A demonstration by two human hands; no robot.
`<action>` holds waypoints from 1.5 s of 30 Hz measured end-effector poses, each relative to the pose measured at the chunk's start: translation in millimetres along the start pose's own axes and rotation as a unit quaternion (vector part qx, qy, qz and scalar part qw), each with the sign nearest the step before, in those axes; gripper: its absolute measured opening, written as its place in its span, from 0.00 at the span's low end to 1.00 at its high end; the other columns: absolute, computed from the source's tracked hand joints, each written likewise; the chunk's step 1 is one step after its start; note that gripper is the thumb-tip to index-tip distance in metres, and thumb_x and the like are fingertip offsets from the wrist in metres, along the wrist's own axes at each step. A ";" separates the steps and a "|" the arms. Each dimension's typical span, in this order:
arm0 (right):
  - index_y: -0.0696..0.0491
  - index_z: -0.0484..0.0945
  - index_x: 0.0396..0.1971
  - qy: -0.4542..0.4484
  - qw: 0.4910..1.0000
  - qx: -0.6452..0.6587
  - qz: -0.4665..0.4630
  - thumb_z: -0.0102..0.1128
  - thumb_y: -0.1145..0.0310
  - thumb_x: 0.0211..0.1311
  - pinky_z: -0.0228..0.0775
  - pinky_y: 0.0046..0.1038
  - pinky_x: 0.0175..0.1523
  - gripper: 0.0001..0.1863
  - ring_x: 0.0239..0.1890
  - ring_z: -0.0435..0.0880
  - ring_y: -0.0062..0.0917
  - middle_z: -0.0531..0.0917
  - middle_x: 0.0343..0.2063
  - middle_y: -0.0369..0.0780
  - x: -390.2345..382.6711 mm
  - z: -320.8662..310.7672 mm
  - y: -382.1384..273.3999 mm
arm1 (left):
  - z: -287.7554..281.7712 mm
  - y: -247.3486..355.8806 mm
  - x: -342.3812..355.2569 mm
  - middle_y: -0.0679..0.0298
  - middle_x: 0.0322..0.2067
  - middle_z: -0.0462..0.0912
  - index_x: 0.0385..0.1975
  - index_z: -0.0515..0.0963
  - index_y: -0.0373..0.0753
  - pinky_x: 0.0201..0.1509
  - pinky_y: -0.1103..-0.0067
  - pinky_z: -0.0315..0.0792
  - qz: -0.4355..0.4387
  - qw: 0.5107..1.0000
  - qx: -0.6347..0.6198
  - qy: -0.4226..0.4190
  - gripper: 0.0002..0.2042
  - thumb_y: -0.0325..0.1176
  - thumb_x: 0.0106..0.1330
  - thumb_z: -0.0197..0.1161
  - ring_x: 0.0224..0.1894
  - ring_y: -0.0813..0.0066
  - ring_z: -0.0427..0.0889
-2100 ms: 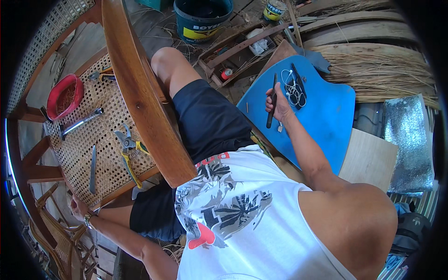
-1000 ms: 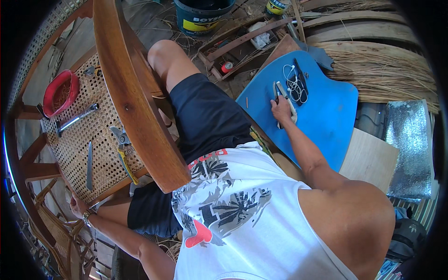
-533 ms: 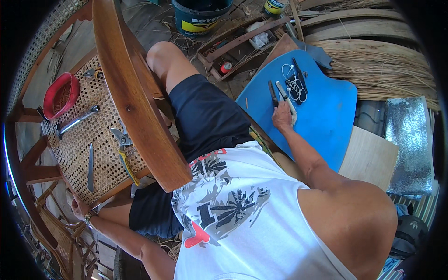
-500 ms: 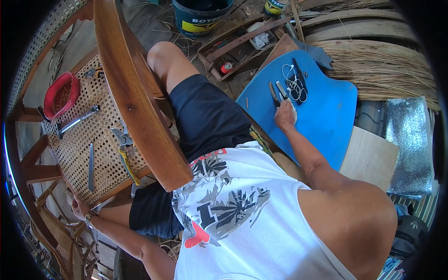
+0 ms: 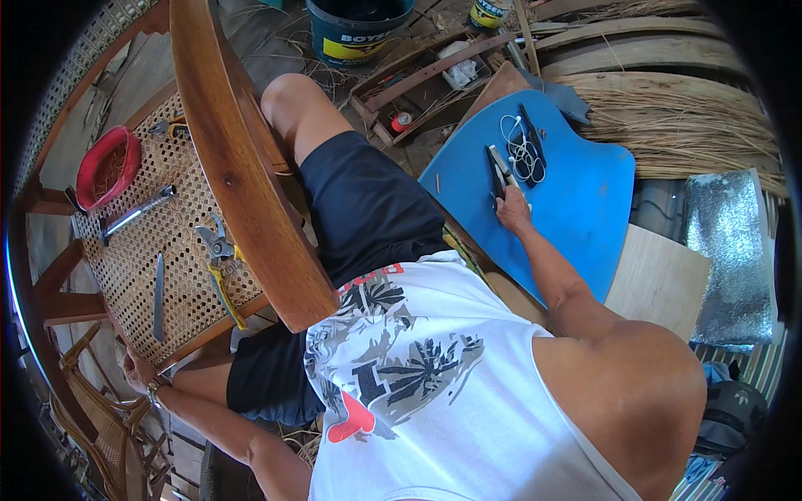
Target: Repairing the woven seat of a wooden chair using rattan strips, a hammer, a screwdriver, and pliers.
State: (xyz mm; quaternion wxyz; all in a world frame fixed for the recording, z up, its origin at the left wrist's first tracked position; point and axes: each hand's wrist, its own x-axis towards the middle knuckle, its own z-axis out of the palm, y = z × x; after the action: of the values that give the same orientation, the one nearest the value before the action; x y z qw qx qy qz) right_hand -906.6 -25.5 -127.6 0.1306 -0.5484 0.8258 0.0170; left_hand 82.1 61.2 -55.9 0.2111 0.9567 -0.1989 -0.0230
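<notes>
On a blue curved board [image 5: 576, 217] to the right, my right hand [image 5: 513, 210] is closed at the near ends of slim hand tools. A dark slender tool [image 5: 494, 164] runs into its fingers, and a pale metal one [image 5: 501, 160] lies beside it. Just beyond are white corded earphones [image 5: 524, 154] and a long black object [image 5: 532, 138]. My left hand [image 5: 138, 370] is at the near corner of a wooden chair with a woven cane seat [image 5: 125, 288]; its fingers are partly hidden. On the seat lie yellow-handled pruning shears [image 5: 219, 271], a narrow blade [image 5: 159, 296] and a hammer [image 5: 138, 213].
A thick wooden armrest [image 5: 251, 200] crosses above my lap. A red-rimmed bowl [image 5: 109, 167] and pliers [image 5: 171, 125] sit on the seat. Ahead are a dark bucket [image 5: 355, 33] and a wooden toolbox [image 5: 376, 104]. Bundled cane strips [image 5: 668, 117] and a silvery sheet [image 5: 725, 250] lie at right.
My right hand has shifted slightly on the blue board, and the tools at its fingers lie differently; a brown curved piece there no longer shows. My left hand stays at the chair corner.
</notes>
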 end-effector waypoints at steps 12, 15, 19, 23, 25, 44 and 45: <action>0.61 0.71 0.44 0.042 0.995 0.069 -0.059 0.58 0.67 0.65 0.70 0.47 0.51 0.14 0.45 0.79 0.54 0.79 0.40 0.57 -22.7 -27.4 -4.4 | -6.8 -4.7 -1.7 0.58 0.41 0.89 0.47 0.85 0.35 0.49 0.73 0.78 -0.011 1.000 -0.018 -0.021 0.28 0.58 0.64 0.66 0.43 0.67 0.87; 0.61 0.71 0.43 0.034 0.990 0.090 -0.100 0.58 0.68 0.65 0.70 0.48 0.49 0.13 0.43 0.79 0.54 0.78 0.38 0.57 -45.5 -22.5 -13.5 | -2.4 -8.1 4.5 0.58 0.41 0.89 0.46 0.85 0.35 0.48 0.73 0.78 0.017 1.000 -0.023 -0.014 0.27 0.57 0.66 0.65 0.41 0.67 0.87; 0.62 0.73 0.42 0.115 0.990 0.075 -0.041 0.59 0.67 0.64 0.72 0.46 0.48 0.14 0.41 0.80 0.52 0.79 0.36 0.56 -36.8 -8.5 -6.3 | 2.8 -12.7 10.7 0.58 0.39 0.89 0.45 0.85 0.35 0.47 0.74 0.79 -0.013 0.998 -0.049 -0.035 0.26 0.55 0.67 0.64 0.40 0.68 0.87; 0.65 0.80 0.37 0.046 0.933 0.143 0.326 0.61 0.67 0.59 0.78 0.41 0.32 0.14 0.30 0.87 0.42 0.85 0.34 0.53 -1.1 -16.8 32.5 | 4.1 -17.6 13.8 0.58 0.39 0.89 0.45 0.85 0.35 0.47 0.74 0.79 0.023 0.998 -0.057 -0.011 0.26 0.56 0.67 0.64 0.40 0.68 0.87; 0.65 0.82 0.35 -0.013 0.931 0.135 0.340 0.61 0.67 0.58 0.78 0.38 0.28 0.14 0.27 0.87 0.39 0.86 0.33 0.53 7.5 -29.9 52.1 | 2.4 -19.5 14.6 0.59 0.40 0.89 0.45 0.85 0.37 0.47 0.73 0.79 -0.013 0.999 -0.024 -0.024 0.29 0.60 0.61 0.68 0.40 0.68 0.87; 0.57 0.80 0.53 -0.199 0.903 0.029 0.380 0.66 0.61 0.63 0.76 0.37 0.61 0.22 0.60 0.81 0.38 0.81 0.57 0.48 -3.3 -22.7 39.9 | -3.4 -5.7 3.9 0.57 0.41 0.89 0.46 0.85 0.35 0.47 0.72 0.78 0.001 0.999 0.040 -0.024 0.26 0.56 0.66 0.65 0.42 0.66 0.87; 0.58 0.78 0.54 -0.194 0.895 0.059 0.397 0.65 0.62 0.63 0.76 0.38 0.61 0.23 0.59 0.81 0.39 0.82 0.55 0.50 -4.2 -23.1 38.5 | -5.2 -5.7 3.5 0.58 0.41 0.89 0.47 0.85 0.36 0.47 0.73 0.78 0.003 0.999 0.034 -0.035 0.25 0.55 0.66 0.66 0.42 0.67 0.87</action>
State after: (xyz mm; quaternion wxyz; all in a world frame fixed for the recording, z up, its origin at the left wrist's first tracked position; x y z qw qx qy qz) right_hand -944.6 -10.3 -108.7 0.3031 -0.1519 0.9325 0.1246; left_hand 88.0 66.6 -53.4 0.1712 0.9614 -0.2096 -0.0495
